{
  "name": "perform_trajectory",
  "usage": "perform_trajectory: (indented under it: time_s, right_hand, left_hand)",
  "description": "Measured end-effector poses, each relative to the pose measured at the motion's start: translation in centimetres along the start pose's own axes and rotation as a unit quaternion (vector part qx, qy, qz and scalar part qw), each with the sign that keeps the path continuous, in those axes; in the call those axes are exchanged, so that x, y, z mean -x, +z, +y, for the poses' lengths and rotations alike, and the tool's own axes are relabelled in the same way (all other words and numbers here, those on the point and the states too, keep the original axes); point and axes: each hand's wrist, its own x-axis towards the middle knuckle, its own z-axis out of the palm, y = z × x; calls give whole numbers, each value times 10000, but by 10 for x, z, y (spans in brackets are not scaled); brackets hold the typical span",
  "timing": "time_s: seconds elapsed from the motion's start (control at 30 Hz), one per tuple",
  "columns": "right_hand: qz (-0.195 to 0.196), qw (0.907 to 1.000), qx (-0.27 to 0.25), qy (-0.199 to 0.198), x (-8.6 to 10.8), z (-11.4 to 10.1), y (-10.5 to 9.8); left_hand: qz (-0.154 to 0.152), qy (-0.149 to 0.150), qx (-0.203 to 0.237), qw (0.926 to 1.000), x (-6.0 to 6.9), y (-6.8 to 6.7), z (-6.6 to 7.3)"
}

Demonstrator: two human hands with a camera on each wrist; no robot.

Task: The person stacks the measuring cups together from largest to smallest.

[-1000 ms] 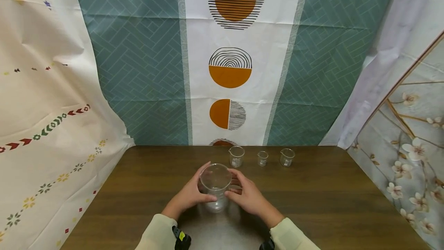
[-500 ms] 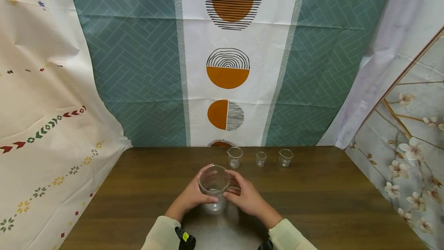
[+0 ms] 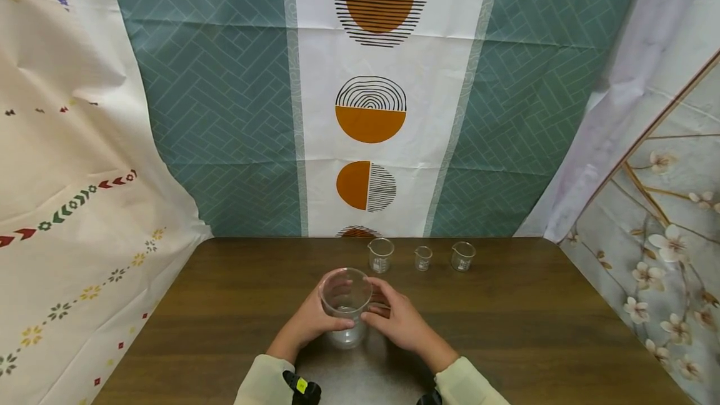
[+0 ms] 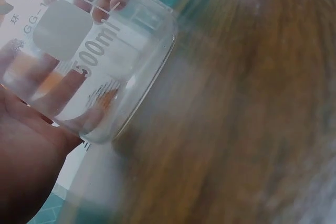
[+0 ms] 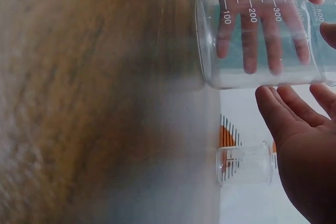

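A large clear glass beaker [image 3: 347,295] stands upright near the front of the table in the head view. My left hand [image 3: 308,322] grips its left side, thumb across the front and fingers round the back. On the other side, my right hand [image 3: 398,317] holds it with the thumb in front and fingers behind. In the left wrist view the beaker [image 4: 123,51] bears a 500 ml mark, and fingers show through the glass. The right wrist view shows the beaker's [image 5: 231,72] scale lines and my right hand [image 5: 310,156] against its wall.
Three smaller glass beakers stand in a row at the back of the table: a left one [image 3: 380,256], a tiny middle one [image 3: 423,259] and a right one [image 3: 463,257]. Patterned cloths hang behind and beside the brown wooden table [image 3: 523,324].
The head view has shifted slightly. Both hands keep their hold on the large beaker; the left hand's fingers have slid a little lower behind the rim.
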Motion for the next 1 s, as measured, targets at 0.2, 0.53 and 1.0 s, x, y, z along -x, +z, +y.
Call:
perform_trajectory:
  time_s: [0.2,0.53,1.0]
  right_hand:
    - [-59,10000,-18,-18,1,0,-1]
    - [-173,9988,413,-222,-3,4,-4]
    - [-275,9950,911,-315,-4,-6,-18]
  left_hand:
    - [31,-77,98,9999,2,2,2]
    - [22,-78,61,9999,2,0,1]
    - [-4,-146,9,9999,0,0,0]
